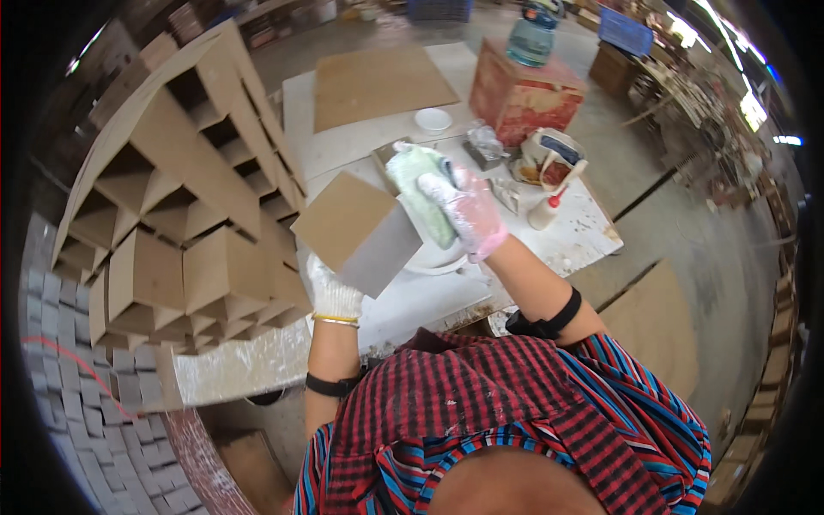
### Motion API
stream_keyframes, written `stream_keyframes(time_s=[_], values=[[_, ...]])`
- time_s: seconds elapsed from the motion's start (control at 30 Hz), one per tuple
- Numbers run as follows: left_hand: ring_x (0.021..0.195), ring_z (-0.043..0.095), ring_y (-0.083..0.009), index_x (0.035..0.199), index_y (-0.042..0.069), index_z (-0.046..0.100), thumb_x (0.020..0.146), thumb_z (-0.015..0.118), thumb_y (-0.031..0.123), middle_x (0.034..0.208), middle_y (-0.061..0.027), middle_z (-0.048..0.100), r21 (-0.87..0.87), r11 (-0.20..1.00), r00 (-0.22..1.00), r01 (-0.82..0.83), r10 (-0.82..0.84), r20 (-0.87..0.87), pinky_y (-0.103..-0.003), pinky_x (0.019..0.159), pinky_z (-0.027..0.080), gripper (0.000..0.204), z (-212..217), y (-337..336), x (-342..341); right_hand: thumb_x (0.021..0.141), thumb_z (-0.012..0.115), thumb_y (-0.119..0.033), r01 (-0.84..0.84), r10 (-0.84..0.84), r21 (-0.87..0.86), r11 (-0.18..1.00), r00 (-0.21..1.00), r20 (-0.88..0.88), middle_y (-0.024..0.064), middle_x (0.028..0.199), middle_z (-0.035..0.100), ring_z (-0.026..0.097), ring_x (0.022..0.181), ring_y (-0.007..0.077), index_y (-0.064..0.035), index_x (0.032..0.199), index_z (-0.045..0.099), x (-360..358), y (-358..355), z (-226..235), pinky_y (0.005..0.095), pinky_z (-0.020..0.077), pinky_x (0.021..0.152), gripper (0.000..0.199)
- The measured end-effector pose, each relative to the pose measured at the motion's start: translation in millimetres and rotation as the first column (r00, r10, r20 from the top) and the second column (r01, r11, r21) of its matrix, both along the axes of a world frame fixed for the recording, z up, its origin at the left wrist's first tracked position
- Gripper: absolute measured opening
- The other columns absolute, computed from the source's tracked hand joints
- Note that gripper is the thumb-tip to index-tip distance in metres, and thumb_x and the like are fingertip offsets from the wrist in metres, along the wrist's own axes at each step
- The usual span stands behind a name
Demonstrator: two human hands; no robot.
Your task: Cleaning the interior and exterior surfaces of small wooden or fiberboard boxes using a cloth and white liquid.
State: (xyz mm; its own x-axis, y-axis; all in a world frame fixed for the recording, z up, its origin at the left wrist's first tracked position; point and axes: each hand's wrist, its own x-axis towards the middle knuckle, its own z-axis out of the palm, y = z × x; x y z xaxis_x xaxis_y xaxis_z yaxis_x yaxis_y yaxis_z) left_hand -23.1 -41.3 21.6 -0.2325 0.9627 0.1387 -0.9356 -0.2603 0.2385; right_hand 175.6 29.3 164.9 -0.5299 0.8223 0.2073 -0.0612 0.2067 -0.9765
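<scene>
A cardboard box, brown on one face and grey on another, is held tilted over the table by my left hand. That hand wears a white knitted glove, and the box hides most of its fingers. Just right of the box, my right hand, in a white and pink glove, is closed on a pale green cloth. Whether the cloth touches the box I cannot tell. Beneath the cloth the rim of a white round dish shows, partly hidden by my right hand.
Stacked open brown boxes rise at the left. On the white table are a glue bottle, a small white tub, a white saucer and a brown board. A reddish crate carries a blue jug.
</scene>
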Motion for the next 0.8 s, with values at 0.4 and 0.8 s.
stream_keyframes(time_s=[0.4, 0.8], values=[[0.112, 0.047, -0.0311, 0.125, 0.006, 0.044, 0.094, 0.035, 0.036, 0.124, -0.0139, 0.048, -0.162, 0.941, 0.948, -0.298, 0.271, -0.169, -0.043, 0.095, 0.040, 0.044, 12, 6, 3, 0.073, 0.065, -0.008, -0.199, -0.028, 0.844, 0.498, 0.969, 0.246, 0.0099, 0.107, 0.059, 0.057, 0.098, 0.0279, -0.0129, 0.121, 0.054, -30, 1, -45, 0.0324, 0.0464, 0.084, 0.050], [0.111, 0.048, -0.0310, 0.126, 0.006, 0.043, 0.094, 0.031, 0.031, 0.125, -0.0123, 0.048, -0.132, 0.956, 0.963, -0.262, 0.269, 0.034, -0.044, 0.095, 0.040, 0.042, 19, 5, 4, 0.073, 0.066, -0.006, -0.244, -0.006, 0.815, 0.526, 0.957, 0.291, 0.0093, 0.103, 0.059, 0.057, 0.094, 0.0265, -0.0164, 0.125, 0.051, -33, -17, -51, 0.0351, 0.0473, 0.081, 0.056]])
